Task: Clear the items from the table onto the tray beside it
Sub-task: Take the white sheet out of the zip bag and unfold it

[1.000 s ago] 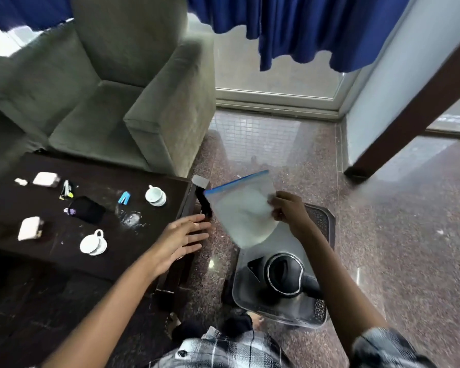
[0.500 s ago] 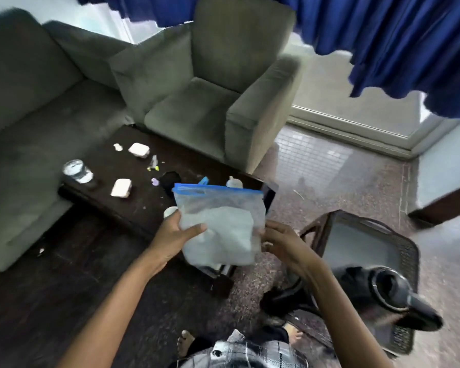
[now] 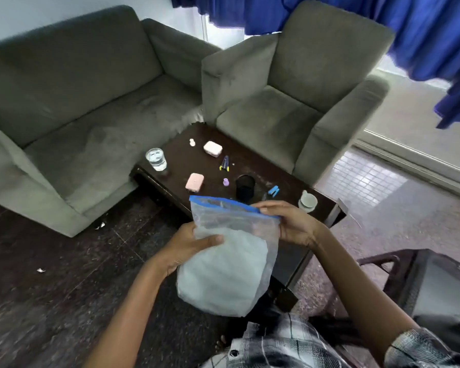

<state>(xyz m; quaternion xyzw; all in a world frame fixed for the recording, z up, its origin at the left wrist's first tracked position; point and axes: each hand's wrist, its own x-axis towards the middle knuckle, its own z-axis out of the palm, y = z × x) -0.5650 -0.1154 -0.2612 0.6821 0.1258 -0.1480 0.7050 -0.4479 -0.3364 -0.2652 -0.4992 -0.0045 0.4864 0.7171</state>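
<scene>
I hold a clear plastic bag [image 3: 231, 264] with a blue zip strip and pale contents in front of me, over the near edge of the dark low table [image 3: 282, 166]. My left hand [image 3: 186, 248] grips its left side. My right hand [image 3: 290, 224] pinches the top right by the zip. On the table lie a glass of water [image 3: 156, 159], two pink cases [image 3: 212, 149] [image 3: 194, 182], a black cup [image 3: 245, 187], a white cup on a saucer [image 3: 307, 201], a blue clip [image 3: 274, 191] and small pens [image 3: 225, 163]. The tray [image 3: 436, 282] shows at the right edge.
A grey sofa [image 3: 72, 107] stands left of the table and a grey armchair [image 3: 298, 83] behind it. Blue curtains [image 3: 436, 33] hang at the window on the right. The floor is dark stone with scraps of litter.
The view swung left from the tray toward the table. The bag came away from the tray, my left hand took hold of its side, and my right hand shifted up to the zip.
</scene>
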